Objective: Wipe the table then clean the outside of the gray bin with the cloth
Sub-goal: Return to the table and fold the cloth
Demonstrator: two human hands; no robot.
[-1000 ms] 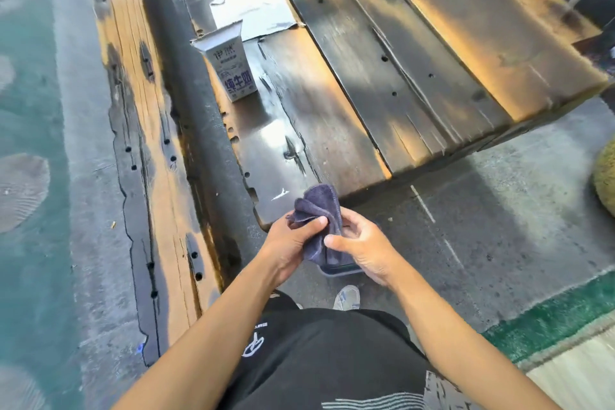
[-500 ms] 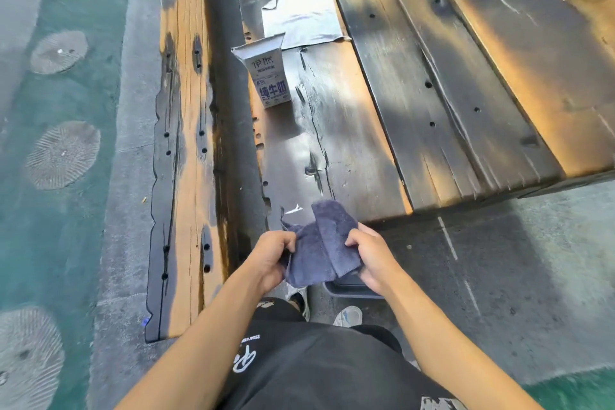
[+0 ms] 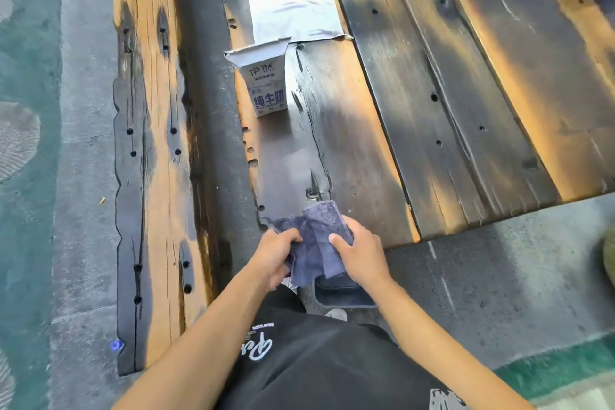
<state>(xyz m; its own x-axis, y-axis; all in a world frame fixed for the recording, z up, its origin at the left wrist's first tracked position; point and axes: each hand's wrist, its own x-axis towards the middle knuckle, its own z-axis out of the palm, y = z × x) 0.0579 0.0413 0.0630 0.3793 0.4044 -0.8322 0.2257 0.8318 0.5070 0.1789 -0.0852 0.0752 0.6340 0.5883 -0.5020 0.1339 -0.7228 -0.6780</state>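
Observation:
A dark blue-grey cloth (image 3: 312, 243) is held between both hands just over the near edge of the charred wooden table (image 3: 416, 103). My left hand (image 3: 278, 255) grips the cloth's left side and my right hand (image 3: 361, 248) pinches its right side. The cloth is partly unfolded, one flap standing up. Below my hands, on the concrete floor, the rim of the gray bin (image 3: 342, 293) shows, mostly hidden by my right wrist and the cloth.
A white milk carton (image 3: 264, 83) stands on the table's left plank, with a flat sheet of paper (image 3: 294, 7) behind it. A wooden bench (image 3: 149, 150) runs along the left. My shoe (image 3: 336, 313) is beside the bin.
The bunched cloth has been spread wider between both hands. The camera has shifted forward and left, so the table and carton sit more centred.

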